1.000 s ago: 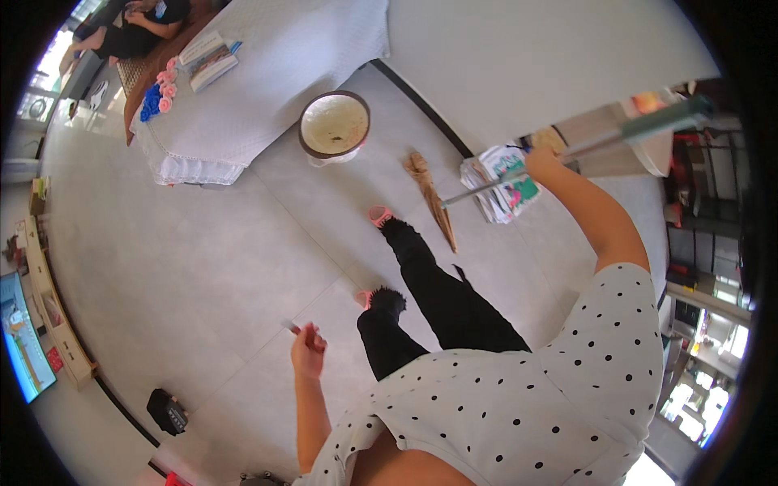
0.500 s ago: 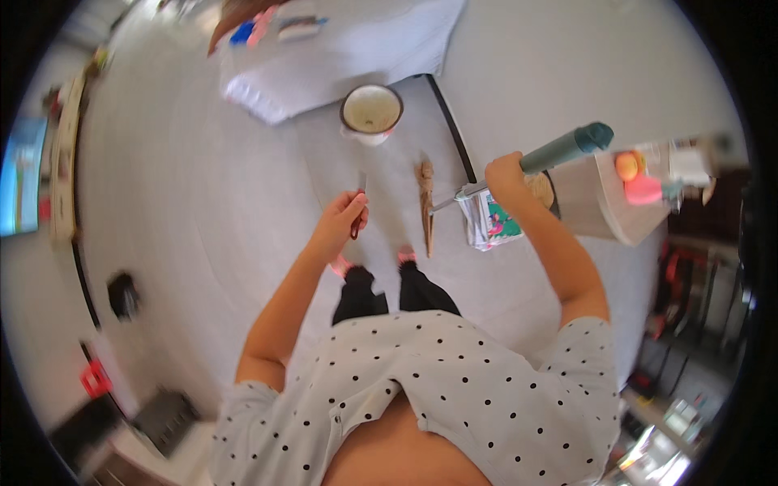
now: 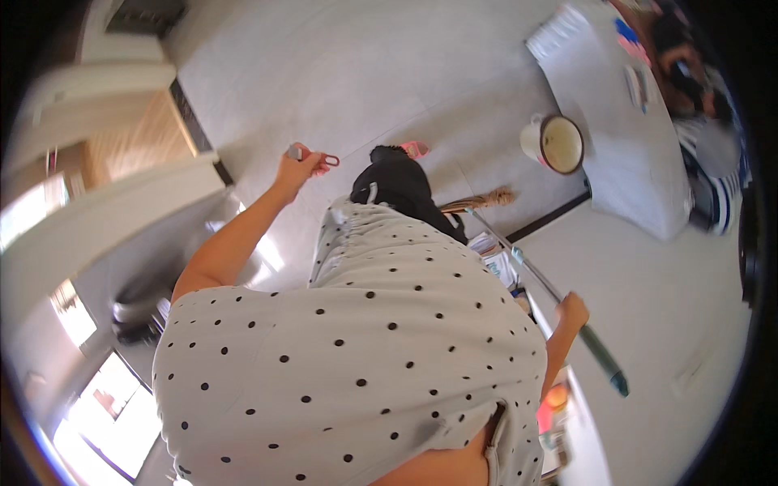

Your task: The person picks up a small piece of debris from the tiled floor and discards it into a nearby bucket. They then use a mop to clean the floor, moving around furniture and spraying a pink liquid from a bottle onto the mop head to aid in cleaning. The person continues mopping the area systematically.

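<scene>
My left hand (image 3: 293,174), stretched out to the left, is closed around a small knife (image 3: 331,160); its red looped handle end sticks out on one side and a grey blade on the other. My right hand (image 3: 573,311) grips a long metal pole (image 3: 536,272) below its green grip (image 3: 601,356). The pole slants up to the left, and its thin far end comes close to a brown straw-like bundle (image 3: 486,200) lying on the floor; whether they touch I cannot tell. Beyond the bundle stands a cream bucket (image 3: 531,144) with a dark rim.
A white-covered piece of furniture (image 3: 624,154) with small items on it stands at the upper right, a person (image 3: 717,154) beside it. Stacked magazines (image 3: 496,257) lie near the pole. A pale wall ledge (image 3: 130,206) runs along the left.
The view has swung left, so the bucket, bundle and white-covered furniture now sit further right. My left arm reaches out leftward with the knife. The pole, still held, now points its grip down to the right.
</scene>
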The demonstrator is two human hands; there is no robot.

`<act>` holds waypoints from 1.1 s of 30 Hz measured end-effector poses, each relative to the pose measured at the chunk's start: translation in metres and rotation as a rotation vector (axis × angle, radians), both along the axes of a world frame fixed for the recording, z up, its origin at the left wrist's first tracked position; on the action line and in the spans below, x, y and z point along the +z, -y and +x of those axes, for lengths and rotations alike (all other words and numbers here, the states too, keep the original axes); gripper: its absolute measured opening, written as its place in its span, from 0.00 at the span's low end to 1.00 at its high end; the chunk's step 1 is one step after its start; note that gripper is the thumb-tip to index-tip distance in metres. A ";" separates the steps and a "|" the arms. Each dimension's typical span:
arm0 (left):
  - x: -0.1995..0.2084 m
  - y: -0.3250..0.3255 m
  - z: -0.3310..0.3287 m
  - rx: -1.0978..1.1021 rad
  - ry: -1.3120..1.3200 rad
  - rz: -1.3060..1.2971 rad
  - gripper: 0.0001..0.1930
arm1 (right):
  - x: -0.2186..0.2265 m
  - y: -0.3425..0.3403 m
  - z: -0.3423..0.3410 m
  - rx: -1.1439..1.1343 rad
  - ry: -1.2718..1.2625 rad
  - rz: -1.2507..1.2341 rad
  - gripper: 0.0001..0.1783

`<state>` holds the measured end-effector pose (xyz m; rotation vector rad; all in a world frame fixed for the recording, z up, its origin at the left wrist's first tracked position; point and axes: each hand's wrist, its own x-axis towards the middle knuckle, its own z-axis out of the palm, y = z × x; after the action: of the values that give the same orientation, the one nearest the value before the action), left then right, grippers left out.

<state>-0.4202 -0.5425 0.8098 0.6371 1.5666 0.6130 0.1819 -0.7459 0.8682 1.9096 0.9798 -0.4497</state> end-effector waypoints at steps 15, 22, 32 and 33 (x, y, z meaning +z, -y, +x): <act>-0.007 0.135 -0.025 0.351 0.107 0.147 0.06 | 0.026 -0.054 0.055 0.180 0.003 -0.292 0.13; 0.031 0.137 0.005 0.041 0.105 0.167 0.05 | 0.032 -0.059 0.043 0.212 0.005 -0.293 0.12; 0.041 0.128 0.024 -0.118 -0.123 0.218 0.06 | 0.024 -0.050 0.002 0.157 -0.055 -0.202 0.11; 0.043 0.119 0.023 -0.169 -0.121 0.171 0.07 | 0.023 -0.047 -0.002 0.141 -0.054 -0.186 0.11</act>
<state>-0.3976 -0.6615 0.8526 0.9403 1.5635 0.5935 0.1797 -0.6992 0.8917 1.6578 1.0625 -0.4944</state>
